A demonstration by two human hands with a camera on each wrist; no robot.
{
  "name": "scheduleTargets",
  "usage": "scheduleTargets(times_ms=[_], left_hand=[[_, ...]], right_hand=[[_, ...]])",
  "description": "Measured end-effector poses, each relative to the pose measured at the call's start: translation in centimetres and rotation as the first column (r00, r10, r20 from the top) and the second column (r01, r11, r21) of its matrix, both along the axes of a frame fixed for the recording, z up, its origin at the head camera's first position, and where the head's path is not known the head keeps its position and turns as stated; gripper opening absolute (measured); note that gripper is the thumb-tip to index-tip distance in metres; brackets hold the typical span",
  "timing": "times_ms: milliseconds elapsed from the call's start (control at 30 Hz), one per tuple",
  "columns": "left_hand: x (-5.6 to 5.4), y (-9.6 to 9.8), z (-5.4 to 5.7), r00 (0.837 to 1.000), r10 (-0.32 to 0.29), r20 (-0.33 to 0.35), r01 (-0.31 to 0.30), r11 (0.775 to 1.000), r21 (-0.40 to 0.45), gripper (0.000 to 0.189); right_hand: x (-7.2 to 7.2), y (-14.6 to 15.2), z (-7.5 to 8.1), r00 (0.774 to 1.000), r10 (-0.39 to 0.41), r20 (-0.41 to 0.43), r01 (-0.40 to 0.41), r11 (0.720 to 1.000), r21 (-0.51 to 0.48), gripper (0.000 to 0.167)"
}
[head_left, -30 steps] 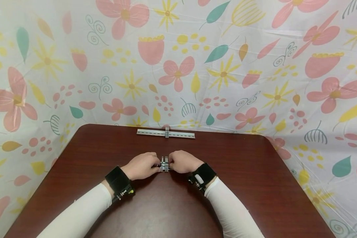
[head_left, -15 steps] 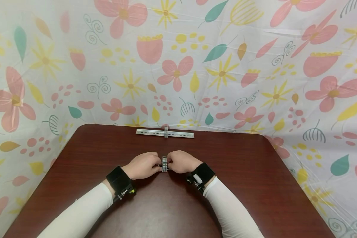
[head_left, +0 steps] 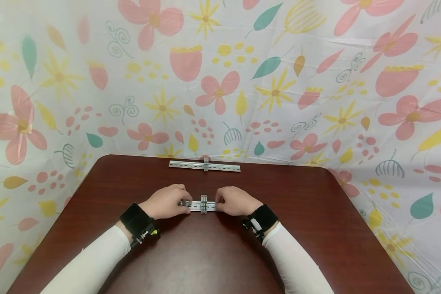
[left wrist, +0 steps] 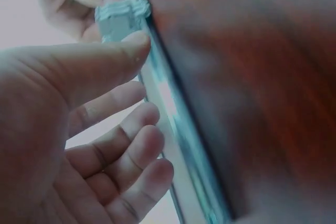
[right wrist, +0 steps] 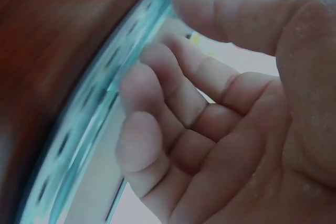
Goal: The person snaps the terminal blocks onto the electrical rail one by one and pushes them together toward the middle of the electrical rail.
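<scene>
A slotted silver metal mounting rail (head_left: 196,206) lies lengthwise in front of the person, carrying several thin grey terminal blocks (head_left: 203,204) set close together near its middle. My left hand (head_left: 170,202) is over the rail's left part, its thumb spread from loosely bent fingers (left wrist: 149,140). Over the right part is my right hand (head_left: 237,201); its fingertips (right wrist: 140,85) lie right beside the rail, with the thumb apart from them. In both wrist views the rail runs past the fingertips. The hands cover the rail's two ends in the head view.
Another slotted rail (head_left: 185,164) with a small group of grey blocks (head_left: 206,164) lies along the back edge of the dark red-brown table (head_left: 279,183). A flower-printed curtain (head_left: 220,81) hangs behind the table and at its sides.
The blocks were spread with gaps, then came together between the hands. Since then the left hand has moved left and the right hand right, away from the blocks, uncovering rail on both sides.
</scene>
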State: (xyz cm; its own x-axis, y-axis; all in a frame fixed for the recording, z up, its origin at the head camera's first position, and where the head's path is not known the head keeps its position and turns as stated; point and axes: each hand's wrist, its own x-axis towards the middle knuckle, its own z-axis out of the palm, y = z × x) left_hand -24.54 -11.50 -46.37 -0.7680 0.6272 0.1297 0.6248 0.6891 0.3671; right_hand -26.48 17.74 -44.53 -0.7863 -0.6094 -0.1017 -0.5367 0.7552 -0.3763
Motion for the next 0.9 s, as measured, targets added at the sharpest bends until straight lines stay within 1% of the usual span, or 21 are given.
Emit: scheduleTargets(times_ms=[200, 333, 467, 567, 667, 900], left_hand=[[0.1, -2.3, 0.7, 0.999, 0.045, 0.009, -0.045, 0.999, -0.007, 0.038], [0.1, -3.9, 0.7, 0.994, 0.082, 0.071, -0.078, 0.996, -0.052, 0.047], [0.1, -5.0, 0.8, 0.99, 0.101, 0.099, -0.092, 0.992, -0.091, 0.05], [0.3, -5.3, 1.2, 0.99, 0.098, 0.097, -0.089, 0.991, -0.097, 0.049], [0.3, -5.2, 1.3, 0.991, 0.096, 0.09, -0.087, 0.991, -0.1, 0.044], [0.1, -5.1, 1.1, 0.994, 0.074, 0.08, -0.069, 0.995, -0.071, 0.022]], right_hand=[[0.7, 2.6, -0.4, 0.997, -0.05, -0.059, 0.05, 0.999, -0.006, 0.02], [0.7, 4.0, -0.5, 0.994, -0.084, -0.066, 0.084, 0.996, 0.001, 0.031], [0.5, 5.0, -0.5, 0.992, -0.107, -0.061, 0.108, 0.994, 0.019, 0.041], [0.4, 5.4, -0.4, 0.992, -0.114, -0.052, 0.115, 0.993, 0.03, 0.045], [0.4, 5.6, -0.3, 0.992, -0.117, -0.037, 0.119, 0.992, 0.047, 0.046], [0.4, 5.7, -0.2, 0.994, -0.107, 0.004, 0.106, 0.992, 0.073, 0.041]])
